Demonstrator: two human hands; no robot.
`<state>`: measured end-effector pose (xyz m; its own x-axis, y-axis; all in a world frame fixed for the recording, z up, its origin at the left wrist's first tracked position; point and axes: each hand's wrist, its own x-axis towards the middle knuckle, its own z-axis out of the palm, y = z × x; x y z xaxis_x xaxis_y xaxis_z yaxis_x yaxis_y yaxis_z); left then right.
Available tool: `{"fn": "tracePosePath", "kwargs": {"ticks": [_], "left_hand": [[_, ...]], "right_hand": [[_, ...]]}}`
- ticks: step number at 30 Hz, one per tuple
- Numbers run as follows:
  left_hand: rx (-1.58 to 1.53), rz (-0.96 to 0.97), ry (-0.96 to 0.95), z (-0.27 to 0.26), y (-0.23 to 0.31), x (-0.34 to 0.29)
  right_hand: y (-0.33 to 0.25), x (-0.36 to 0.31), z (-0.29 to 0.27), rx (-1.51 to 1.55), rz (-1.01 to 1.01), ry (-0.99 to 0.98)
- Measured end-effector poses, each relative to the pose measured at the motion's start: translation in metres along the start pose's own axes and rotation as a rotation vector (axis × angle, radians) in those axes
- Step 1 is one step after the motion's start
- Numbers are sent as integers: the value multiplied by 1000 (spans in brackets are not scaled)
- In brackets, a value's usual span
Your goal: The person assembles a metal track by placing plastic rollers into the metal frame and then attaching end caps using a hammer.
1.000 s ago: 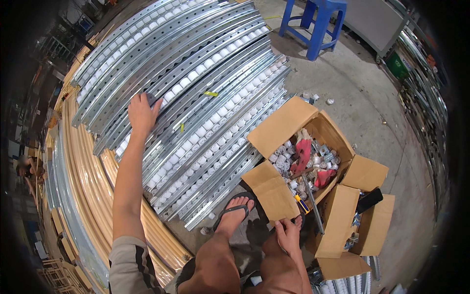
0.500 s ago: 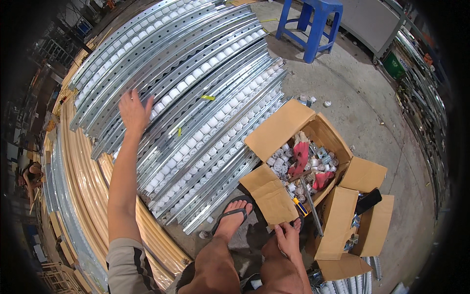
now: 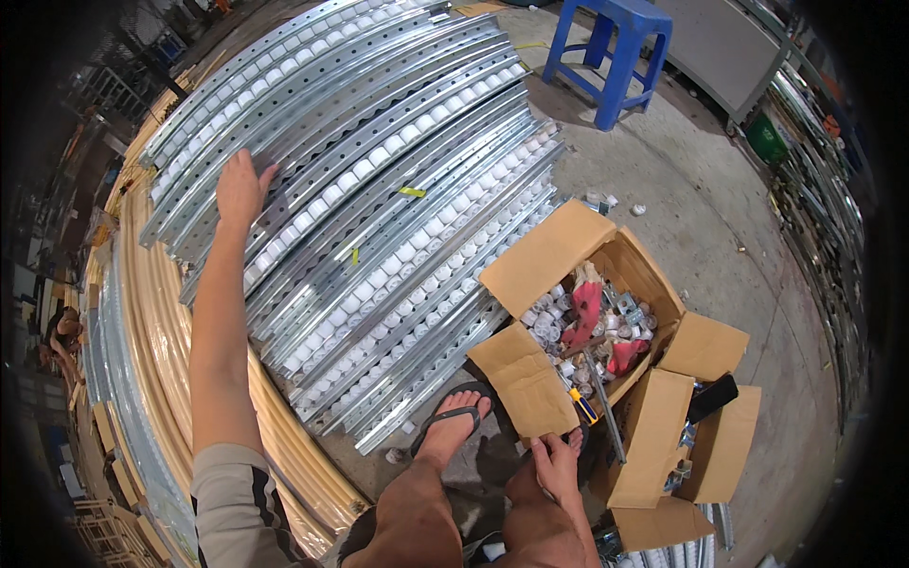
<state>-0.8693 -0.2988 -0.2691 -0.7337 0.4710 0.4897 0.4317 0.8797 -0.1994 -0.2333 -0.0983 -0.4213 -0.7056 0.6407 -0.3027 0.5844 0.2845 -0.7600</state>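
My left hand (image 3: 242, 190) reaches over the bundle of metal roller tracks (image 3: 377, 115) on the left. Its fingers are stretched out, the thumb apart, and nothing is in them; whether it touches the rail below is hard to see. White rollers (image 3: 333, 194) line several of the tracks. Low in the middle, my right hand (image 3: 557, 466) has its fingers closed at the lower edge of a cardboard flap (image 3: 523, 381). That flap belongs to an open carton (image 3: 657, 276) with loose white rollers, metal brackets and red-and-white gloves (image 3: 589, 305) inside.
A yellow-and-blue handled tool (image 3: 581, 405) and a metal bar (image 3: 606, 412) lean at the carton. Nearby stands a smaller carton (image 3: 649, 440) with a black phone-like object (image 3: 712, 398). Wrapped tan pipes (image 3: 156, 327) lie left; a blue stool (image 3: 620, 66) stands far off.
My left hand has moved up and slightly left across the tracks. The right hand stays at the flap. The view has shifted slightly.
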Motion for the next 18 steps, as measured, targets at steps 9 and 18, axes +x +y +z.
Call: {"fn": "tracePosePath", "kwargs": {"ticks": [9, 18], "left_hand": [[86, 122, -108, -42, -3, 17], [-79, 138, -49, -34, -2, 3]], "right_hand": [[0, -1, -1, 6, 18, -1], [-7, 0, -6, -70, -52, 16]]}}
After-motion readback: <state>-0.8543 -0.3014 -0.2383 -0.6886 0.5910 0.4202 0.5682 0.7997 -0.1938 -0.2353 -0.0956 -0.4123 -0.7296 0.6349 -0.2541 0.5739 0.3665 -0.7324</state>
